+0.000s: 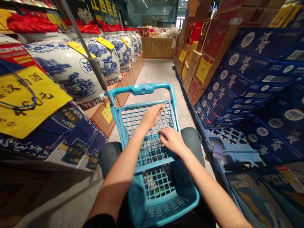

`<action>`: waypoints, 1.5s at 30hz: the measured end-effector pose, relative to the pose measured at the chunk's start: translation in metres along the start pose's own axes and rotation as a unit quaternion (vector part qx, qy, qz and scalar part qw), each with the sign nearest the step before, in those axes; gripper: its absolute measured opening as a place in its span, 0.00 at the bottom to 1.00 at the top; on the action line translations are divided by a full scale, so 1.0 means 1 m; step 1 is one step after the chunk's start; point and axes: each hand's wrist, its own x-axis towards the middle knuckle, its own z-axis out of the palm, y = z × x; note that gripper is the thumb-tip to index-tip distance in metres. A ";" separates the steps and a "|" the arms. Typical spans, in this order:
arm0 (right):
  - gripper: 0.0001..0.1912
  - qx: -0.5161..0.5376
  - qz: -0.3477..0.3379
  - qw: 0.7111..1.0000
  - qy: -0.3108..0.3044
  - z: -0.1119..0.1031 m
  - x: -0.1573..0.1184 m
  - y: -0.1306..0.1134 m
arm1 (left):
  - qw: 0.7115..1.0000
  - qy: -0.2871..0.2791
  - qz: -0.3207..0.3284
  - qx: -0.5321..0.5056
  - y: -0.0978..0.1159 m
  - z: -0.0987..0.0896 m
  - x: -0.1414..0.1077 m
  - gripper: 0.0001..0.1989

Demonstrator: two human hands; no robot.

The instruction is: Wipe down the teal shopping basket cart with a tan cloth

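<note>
A turquoise plastic shopping basket cart [195, 200] stands between my knees, its handle [142, 89] at the far end and its lattice panel tilted in front of me. My left hand [152, 116] is over the upper part of the panel, fingers stretched out to the right, holding nothing. Lower and to the right, my right hand [171, 139] hovers over or rests on the lattice; I cannot tell which. Its fingers are slightly bent and apart, with nothing in them. Inside the basket's lower part nothing distinct shows beyond the grid.
Blue-and-white jars [77, 71] with red cloth tops line a wooden ledge at left. Nearer stands a gift box with a yellow price sign [24, 101]. Blue cartons [240, 62] rise at right beside a blue pallet [239, 141]. A tiled aisle [156, 69] runs ahead.
</note>
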 end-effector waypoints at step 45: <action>0.41 -0.085 0.129 0.986 -0.056 -0.038 0.022 -0.034 | 0.962 0.064 -0.220 0.147 -0.010 -0.021 0.000 0.28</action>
